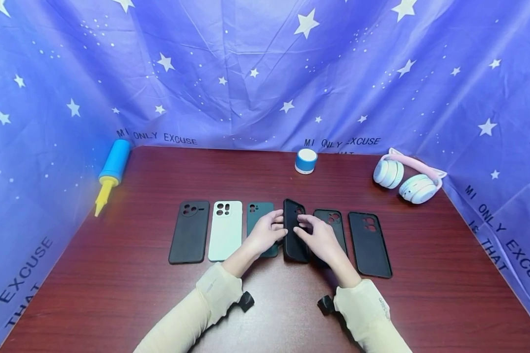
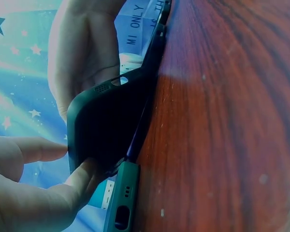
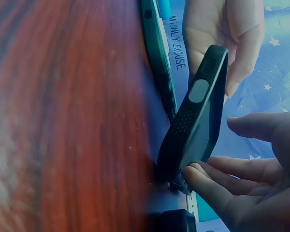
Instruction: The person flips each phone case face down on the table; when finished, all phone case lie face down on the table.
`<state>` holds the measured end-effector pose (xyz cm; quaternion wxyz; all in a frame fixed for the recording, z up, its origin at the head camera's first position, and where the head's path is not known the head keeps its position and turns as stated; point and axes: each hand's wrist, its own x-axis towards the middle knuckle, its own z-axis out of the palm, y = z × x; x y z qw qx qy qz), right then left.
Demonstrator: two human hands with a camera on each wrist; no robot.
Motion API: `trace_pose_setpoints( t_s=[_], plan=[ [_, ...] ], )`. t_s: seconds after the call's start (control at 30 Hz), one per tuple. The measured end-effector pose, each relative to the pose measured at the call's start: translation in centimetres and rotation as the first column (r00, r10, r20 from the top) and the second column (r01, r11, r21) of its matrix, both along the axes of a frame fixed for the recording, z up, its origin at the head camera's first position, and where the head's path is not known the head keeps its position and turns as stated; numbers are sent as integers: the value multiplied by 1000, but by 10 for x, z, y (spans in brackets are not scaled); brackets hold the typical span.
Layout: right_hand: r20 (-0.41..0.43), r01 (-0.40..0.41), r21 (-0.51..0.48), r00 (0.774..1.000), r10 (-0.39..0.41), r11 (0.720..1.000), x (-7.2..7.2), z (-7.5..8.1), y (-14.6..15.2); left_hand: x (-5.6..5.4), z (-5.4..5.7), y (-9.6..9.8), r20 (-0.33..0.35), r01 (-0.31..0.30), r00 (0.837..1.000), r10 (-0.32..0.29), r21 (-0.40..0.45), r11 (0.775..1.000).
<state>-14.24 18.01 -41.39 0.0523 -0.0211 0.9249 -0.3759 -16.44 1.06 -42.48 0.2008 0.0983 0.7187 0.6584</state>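
A black phone case [image 1: 295, 247] stands tilted near the middle of the row, its left edge raised and its hollow side facing right. My left hand [image 1: 263, 234] pinches that raised edge between thumb and fingers [image 2: 43, 149]. From the right, my right hand [image 1: 321, 240] reaches into the hollow. Its fingertips [image 3: 194, 176] touch the inside low down, while the thumb stays apart from the rim. Beneath my left hand lies a dark green phone case [image 1: 261, 212], partly hidden. Another dark phone case [image 1: 334, 218] lies partly covered by my right hand.
Left in the row lie a black phone case [image 1: 187, 238] and a pale one [image 1: 226, 235]; a black case [image 1: 371, 250] ends it at right. Behind stand a blue-and-white cylinder [image 1: 306, 162] and cat-ear headphones [image 1: 408, 176]. A blue-and-yellow pump [image 1: 115, 164] lies far left.
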Motion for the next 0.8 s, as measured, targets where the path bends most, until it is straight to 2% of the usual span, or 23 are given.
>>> trace_pose_setpoints(
  t_s=[0.33,0.6,0.7,0.8],
  plan=[
    [43,45,-109,998,-40,993,0,3,0,2,4,1,-87,23,996,-21,16,1000],
    [74,61,-160,996,-49,985,-1,3,0,3,5,1,-120,31,993,-24,56,998],
    [92,67,-265,995,-44,962,-1,3,0,4,6,2,-102,41,994,-34,59,997],
    [113,79,-378,993,-39,923,-1,3,1,4,4,2,-77,62,995,-60,25,998]
  ],
)
